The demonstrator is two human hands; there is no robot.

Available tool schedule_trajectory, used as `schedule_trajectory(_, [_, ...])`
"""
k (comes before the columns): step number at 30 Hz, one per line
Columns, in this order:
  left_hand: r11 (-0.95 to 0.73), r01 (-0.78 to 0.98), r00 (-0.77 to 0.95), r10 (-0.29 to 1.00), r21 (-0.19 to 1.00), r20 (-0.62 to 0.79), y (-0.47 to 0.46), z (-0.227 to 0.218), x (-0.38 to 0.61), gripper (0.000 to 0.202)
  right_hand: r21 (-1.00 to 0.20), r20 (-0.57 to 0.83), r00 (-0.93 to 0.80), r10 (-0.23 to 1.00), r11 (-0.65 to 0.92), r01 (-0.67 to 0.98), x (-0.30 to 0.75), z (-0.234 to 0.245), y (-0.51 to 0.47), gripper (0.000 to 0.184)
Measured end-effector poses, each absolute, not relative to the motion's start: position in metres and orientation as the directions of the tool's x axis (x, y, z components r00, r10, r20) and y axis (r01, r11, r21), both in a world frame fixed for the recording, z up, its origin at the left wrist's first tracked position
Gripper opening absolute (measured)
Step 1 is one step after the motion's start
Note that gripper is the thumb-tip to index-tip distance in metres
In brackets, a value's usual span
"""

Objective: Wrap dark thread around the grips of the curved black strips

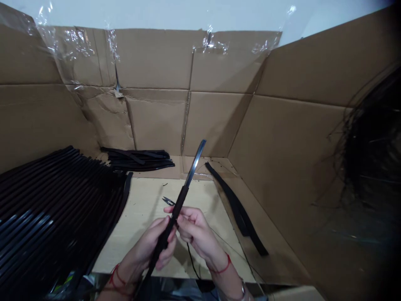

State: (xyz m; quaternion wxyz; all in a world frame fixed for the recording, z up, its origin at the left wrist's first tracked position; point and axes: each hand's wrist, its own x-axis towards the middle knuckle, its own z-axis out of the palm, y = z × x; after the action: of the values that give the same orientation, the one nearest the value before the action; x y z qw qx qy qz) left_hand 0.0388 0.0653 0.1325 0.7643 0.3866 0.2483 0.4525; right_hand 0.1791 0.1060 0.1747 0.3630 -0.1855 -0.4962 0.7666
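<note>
Since the long black strip (180,205) is clenched by the left hand (150,246) and right hand (196,232), its bright metal end (196,161) is left exposed above the grip, small steel snips (168,201) lying just beyond.

Stacked strips (53,209) lie left of the grip (171,234), small snips (168,201) on the board (125,238) just behind it, a lone strip (238,211) right.
</note>
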Motion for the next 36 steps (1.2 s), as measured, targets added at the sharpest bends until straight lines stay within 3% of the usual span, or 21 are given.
schedule_trajectory(2, [0.209,-0.432,0.427,0.904,0.877,-0.006,0.072,0.134,0.041,0.056,-0.918,0.113,-0.571,0.813,-0.136,-0.374,0.176,0.176,0.11,0.042])
schedule_trajectory(5, [-0.032,-0.192,0.044,0.998,0.981,0.041,0.075,0.144,0.045,0.056,-0.939,0.165,-0.317,0.934,0.051,-0.339,0.168,0.174,0.113,0.043])
schedule_trajectory(7, [-0.063,-0.1,-0.118,0.992,0.993,0.051,0.077,0.152,0.045,0.051,-0.944,0.182,-0.288,0.94,0.085,-0.319,0.165,0.174,0.119,0.043])
schedule_trajectory(12, [0.014,-0.372,0.122,0.992,0.928,0.033,0.113,0.176,0.031,0.048,-0.92,0.254,-0.495,0.831,0.049,-0.39,0.163,0.193,0.161,0.042])
schedule_trajectory(15, [0.135,-0.495,0.39,0.917,0.858,0.081,0.148,0.182,0.021,0.044,-0.909,0.284,-0.552,0.784,0.038,-0.414,0.166,0.208,0.187,0.042])
schedule_trajectory(17, [0.26,-0.49,0.6,0.793,0.832,0.106,0.17,0.18,0.02,0.049,-0.909,0.297,-0.566,0.769,0.047,-0.414,0.168,0.213,0.197,0.047])
schedule_trajectory(19, [0.289,-0.422,0.689,0.718,0.859,0.097,0.185,0.175,0.023,0.058,-0.904,0.334,-0.493,0.803,0.124,-0.41,0.166,0.212,0.203,0.047])
schedule_trajectory(21, [0.142,-0.327,0.581,0.81,0.934,0.08,0.192,0.174,0.028,0.064,-0.887,0.388,-0.332,0.86,0.25,-0.389,0.16,0.21,0.207,0.044])
schedule_trajectory(23, [-0.13,-0.128,0.222,0.962,0.983,0.157,0.19,0.178,0.032,0.054,-0.865,0.431,-0.162,0.888,0.356,-0.353,0.155,0.209,0.212,0.04])
schedule_trajectory(24, [-0.219,-0.004,0.028,0.975,0.976,0.219,0.188,0.181,0.033,0.049,-0.862,0.438,-0.112,0.892,0.381,-0.336,0.155,0.21,0.214,0.041])
schedule_trajectory(25, [-0.234,0.052,-0.057,0.97,0.971,0.237,0.185,0.185,0.032,0.046,-0.867,0.433,-0.115,0.894,0.379,-0.324,0.156,0.21,0.217,0.043])
schedule_trajectory(26, [-0.201,0.044,-0.045,0.978,0.979,0.203,0.183,0.188,0.03,0.046,-0.879,0.42,-0.166,0.892,0.355,-0.32,0.158,0.21,0.219,0.044])
schedule_trajectory(29, [0.073,-0.169,0.358,0.934,0.983,-0.007,0.179,0.192,0.022,0.053,-0.921,0.341,-0.456,0.822,0.193,-0.34,0.168,0.21,0.222,0.045])
schedule_trajectory(31, [0.169,-0.209,0.533,0.846,0.963,-0.033,0.179,0.191,0.018,0.057,-0.922,0.307,-0.547,0.779,0.101,-0.375,0.17,0.209,0.221,0.046])
schedule_trajectory(32, [0.136,-0.185,0.52,0.854,0.973,-0.02,0.179,0.191,0.018,0.058,-0.914,0.305,-0.527,0.793,0.088,-0.397,0.168,0.208,0.221,0.045])
schedule_trajectory(34, [-0.036,0.004,0.299,0.954,0.999,0.033,0.176,0.193,0.021,0.058,-0.899,0.313,-0.407,0.858,0.129,-0.418,0.162,0.205,0.22,0.044])
schedule_trajectory(36, [-0.171,0.323,-0.042,0.98,0.931,0.195,0.172,0.197,0.024,0.053,-0.885,0.321,-0.306,0.896,0.169,-0.433,0.155,0.203,0.221,0.043])
